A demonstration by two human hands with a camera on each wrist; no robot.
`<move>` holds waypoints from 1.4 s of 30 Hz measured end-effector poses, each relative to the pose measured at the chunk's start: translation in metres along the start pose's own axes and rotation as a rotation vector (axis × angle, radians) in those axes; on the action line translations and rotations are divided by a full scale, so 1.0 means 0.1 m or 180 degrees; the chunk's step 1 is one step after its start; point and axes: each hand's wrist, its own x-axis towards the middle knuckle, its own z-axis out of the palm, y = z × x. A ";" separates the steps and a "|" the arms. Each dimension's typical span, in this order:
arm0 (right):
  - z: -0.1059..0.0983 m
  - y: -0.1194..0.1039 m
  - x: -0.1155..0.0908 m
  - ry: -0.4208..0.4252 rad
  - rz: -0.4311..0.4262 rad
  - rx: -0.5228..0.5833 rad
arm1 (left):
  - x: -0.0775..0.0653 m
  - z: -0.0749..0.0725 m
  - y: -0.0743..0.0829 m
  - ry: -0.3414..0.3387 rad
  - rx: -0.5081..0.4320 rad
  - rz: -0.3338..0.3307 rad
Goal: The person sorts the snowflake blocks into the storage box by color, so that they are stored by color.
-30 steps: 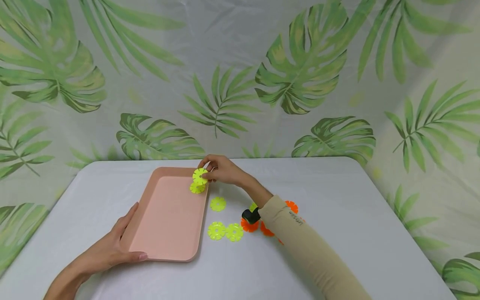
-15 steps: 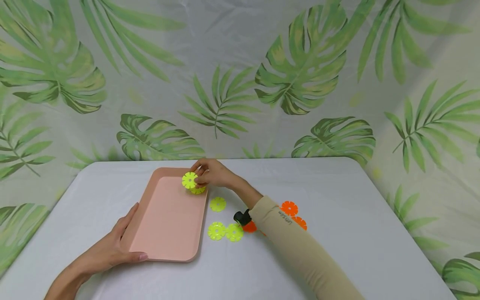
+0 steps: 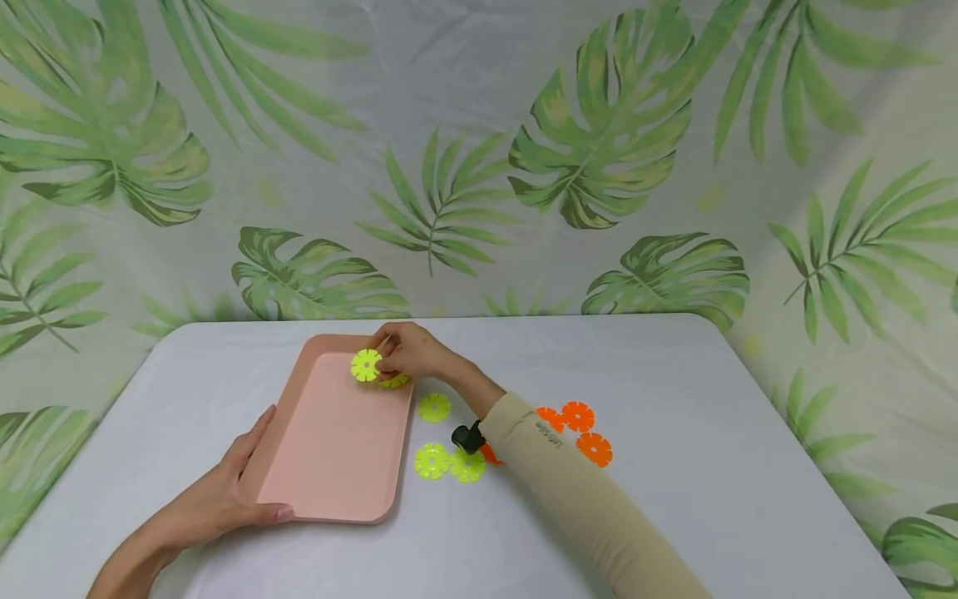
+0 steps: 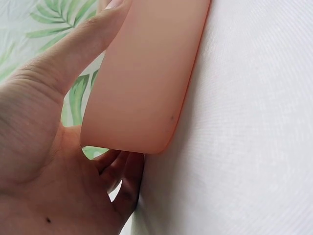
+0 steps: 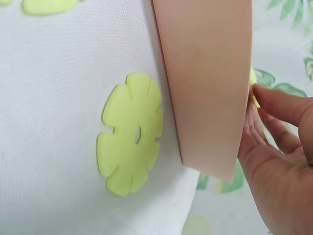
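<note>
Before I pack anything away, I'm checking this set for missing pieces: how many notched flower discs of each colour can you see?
Yellow-green flower discs: 5, one pinched in the right hand
Orange flower discs: 4, one mostly hidden by the sleeve
Total: 9 visible; the sleeve may cover more.

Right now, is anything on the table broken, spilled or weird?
Nothing I can see looks broken or spilled. One small oddity: a dark speck on the outside of the pink tray, where the wall around it looks plain. The sleeve hides some of the orange flowers, so I can't check those fully.
</note>
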 end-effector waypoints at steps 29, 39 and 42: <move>0.40 -0.03 0.21 0.0664 0.0369 -0.0856 | -0.02 0.01 -0.01 -0.0050 -0.0056 -0.0102; 0.30 0.00 0.17 0.0645 0.0260 -0.0639 | 0.00 0.01 -0.01 0.0019 0.0007 -0.0020; 0.23 -0.01 0.13 0.0594 0.0249 -0.0599 | 0.00 0.01 -0.01 0.0026 0.0011 0.0001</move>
